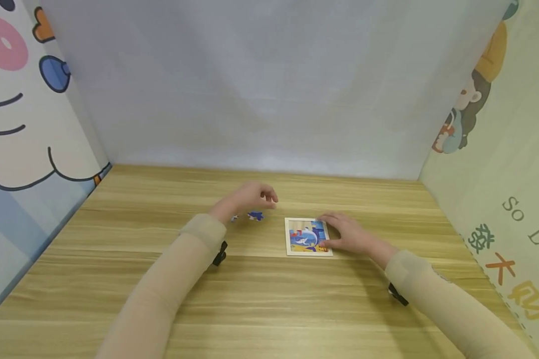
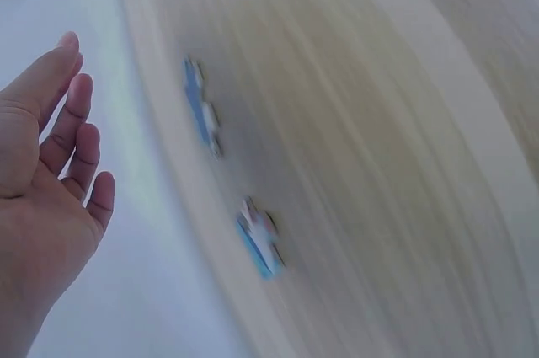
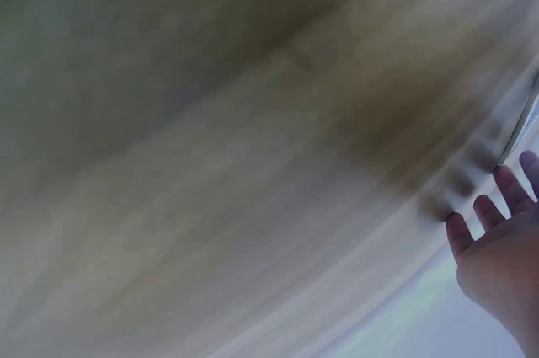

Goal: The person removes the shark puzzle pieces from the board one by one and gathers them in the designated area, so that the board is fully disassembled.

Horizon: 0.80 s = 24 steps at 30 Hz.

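A small square jigsaw puzzle [image 1: 308, 239] with a white border and a dolphin picture lies on the table; a wood-coloured patch shows at its upper left. My right hand [image 1: 348, 234] rests at its right side, thumb on the lower right of the picture and fingers by the upper right corner. In the right wrist view, fingertips [image 3: 457, 227] reach down to the tabletop beside the frame's edge. Above the table, left of the puzzle, my left hand [image 1: 251, 196] hovers with loosely bent fingers and nothing visible in them. Beneath it lie a blue-and-white puzzle piece [image 1: 255, 216] and another piece [image 1: 234, 218], partly hidden by the wrist.
The wood-grain table [image 1: 269, 309] runs back to a pale grey curtain [image 1: 269, 89]. Printed panels stand on both sides, a cartoon panel [image 1: 22, 109] at left and a lettered panel [image 1: 498, 199] at right. Both wrists carry dark straps.
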Tool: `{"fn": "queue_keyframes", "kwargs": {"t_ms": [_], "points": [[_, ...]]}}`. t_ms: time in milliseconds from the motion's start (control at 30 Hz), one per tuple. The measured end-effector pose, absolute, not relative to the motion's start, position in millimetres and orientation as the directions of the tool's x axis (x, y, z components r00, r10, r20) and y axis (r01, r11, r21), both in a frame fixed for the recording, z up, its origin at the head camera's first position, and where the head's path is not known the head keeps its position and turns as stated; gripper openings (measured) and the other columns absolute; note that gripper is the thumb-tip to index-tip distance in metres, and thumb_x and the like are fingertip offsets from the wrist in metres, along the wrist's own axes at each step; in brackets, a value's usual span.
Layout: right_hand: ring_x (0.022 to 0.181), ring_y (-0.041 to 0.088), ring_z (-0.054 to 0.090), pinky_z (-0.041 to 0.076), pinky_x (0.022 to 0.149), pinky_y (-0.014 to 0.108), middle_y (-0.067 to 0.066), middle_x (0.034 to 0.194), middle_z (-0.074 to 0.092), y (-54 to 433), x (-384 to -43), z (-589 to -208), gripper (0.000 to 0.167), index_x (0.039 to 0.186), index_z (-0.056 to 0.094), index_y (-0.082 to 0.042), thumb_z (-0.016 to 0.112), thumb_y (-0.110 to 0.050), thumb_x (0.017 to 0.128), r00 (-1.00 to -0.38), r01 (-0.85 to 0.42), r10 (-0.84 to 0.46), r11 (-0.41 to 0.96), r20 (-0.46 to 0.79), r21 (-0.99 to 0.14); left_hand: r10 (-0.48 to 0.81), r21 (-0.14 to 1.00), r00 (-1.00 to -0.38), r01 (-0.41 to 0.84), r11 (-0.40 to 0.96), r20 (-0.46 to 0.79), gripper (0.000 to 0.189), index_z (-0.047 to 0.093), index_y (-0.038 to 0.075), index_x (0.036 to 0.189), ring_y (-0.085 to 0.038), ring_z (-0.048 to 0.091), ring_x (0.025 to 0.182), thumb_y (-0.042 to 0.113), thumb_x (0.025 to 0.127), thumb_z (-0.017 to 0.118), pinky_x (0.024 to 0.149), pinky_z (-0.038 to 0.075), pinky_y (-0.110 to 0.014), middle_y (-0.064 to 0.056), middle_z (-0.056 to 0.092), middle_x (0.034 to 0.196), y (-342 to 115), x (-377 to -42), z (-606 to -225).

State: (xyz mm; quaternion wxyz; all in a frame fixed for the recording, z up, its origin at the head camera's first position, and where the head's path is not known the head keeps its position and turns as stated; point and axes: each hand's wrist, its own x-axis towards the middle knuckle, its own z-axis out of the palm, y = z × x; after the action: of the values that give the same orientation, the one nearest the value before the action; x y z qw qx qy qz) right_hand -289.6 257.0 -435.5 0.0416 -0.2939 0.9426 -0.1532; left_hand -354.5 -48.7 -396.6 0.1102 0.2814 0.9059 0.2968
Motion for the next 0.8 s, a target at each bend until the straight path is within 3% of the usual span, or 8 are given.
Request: {"fn": "queue_keyframes", "kwargs": {"t_ms": [267, 667, 800], "points": [[0.132, 0.041, 0.034, 0.027, 0.105, 0.061, 0.02, 0.143, 0.04, 257, -285, -437, 0.079, 0.141, 0.042, -0.007, 0.069, -0.05, 0.08, -0.872, -0.47, -0.49, 0.833, 0.004, -0.294, 0.637, 0.548, -0.771, 0.536, 0.642, 0.007, 0.023, 0.068, 0.009, 0.106, -0.022, 0.058, 0.104, 0.023, 0.088, 0.068, 0.095, 0.043, -0.039, -0.001, 0.066, 0.101, -13, -353, -392], [0.133, 0.039, 0.036, 0.029, 0.102, 0.063, 0.016, 0.144, 0.041, 261, -285, -440, 0.08, 0.139, 0.045, -0.008, 0.066, -0.056, 0.08, -0.878, -0.462, -0.479, 0.839, 0.013, -0.287, 0.684, 0.513, -0.73, 0.594, 0.619, 0.02, 0.023, 0.07, 0.019, 0.104, -0.015, 0.053, 0.113, 0.028, 0.083, 0.073, 0.101, 0.038, -0.037, 0.004, 0.065, 0.113, 28, -351, -415], [0.132, 0.039, 0.036, 0.03, 0.101, 0.063, 0.016, 0.143, 0.042, 261, -284, -438, 0.079, 0.139, 0.045, -0.007, 0.067, -0.055, 0.08, -0.874, -0.469, -0.485, 0.832, 0.02, -0.297, 0.718, 0.494, -0.696, 0.622, 0.608, -0.005, 0.021, 0.07, 0.02, 0.103, -0.017, 0.051, 0.114, 0.028, 0.084, 0.072, 0.104, 0.032, -0.044, 0.004, 0.064, 0.115, 35, -348, -421]]}}
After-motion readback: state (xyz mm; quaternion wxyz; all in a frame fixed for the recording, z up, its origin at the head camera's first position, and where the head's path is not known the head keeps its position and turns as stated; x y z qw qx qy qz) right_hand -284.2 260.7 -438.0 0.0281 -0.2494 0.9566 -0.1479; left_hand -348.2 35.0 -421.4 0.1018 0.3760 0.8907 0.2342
